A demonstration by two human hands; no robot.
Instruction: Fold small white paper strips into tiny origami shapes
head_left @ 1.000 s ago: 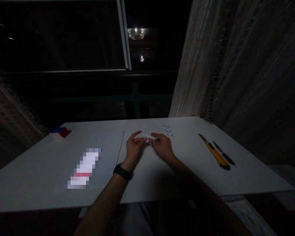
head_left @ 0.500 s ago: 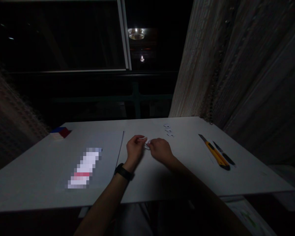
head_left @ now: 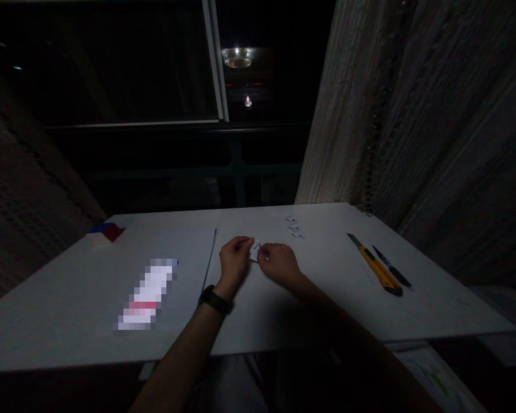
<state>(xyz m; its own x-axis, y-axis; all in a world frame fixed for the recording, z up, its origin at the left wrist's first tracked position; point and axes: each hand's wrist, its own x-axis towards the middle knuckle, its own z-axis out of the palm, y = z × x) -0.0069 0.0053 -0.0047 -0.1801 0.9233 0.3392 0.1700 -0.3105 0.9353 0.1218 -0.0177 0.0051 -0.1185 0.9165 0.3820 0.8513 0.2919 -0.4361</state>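
Between my two hands, above the middle of the white table, is a small piece of white paper (head_left: pixel 254 250) with dark marks on it. The fingers of my left hand (head_left: pixel 235 256) pinch its left side; a dark watch is on that wrist. On the right side, my right hand (head_left: pixel 279 261) grips the paper with thumb and curled fingers. Beyond my hands lie several small marked paper pieces (head_left: pixel 295 228) in a slanting row. Part of the held paper is hidden by my fingers.
A yellow utility knife (head_left: pixel 380 271) with its blade out lies at the right, beside a dark pen (head_left: pixel 392 268). On the left are white sheets (head_left: pixel 193 258), a bright blurred-out rectangle (head_left: pixel 148 292) and a blue, red and white cube (head_left: pixel 105 232). Curtains (head_left: pixel 327 115) hang behind.
The paper between my hands has opened flatter, so more of its marked face shows. My hands have shifted only slightly; the things on the table stay put.
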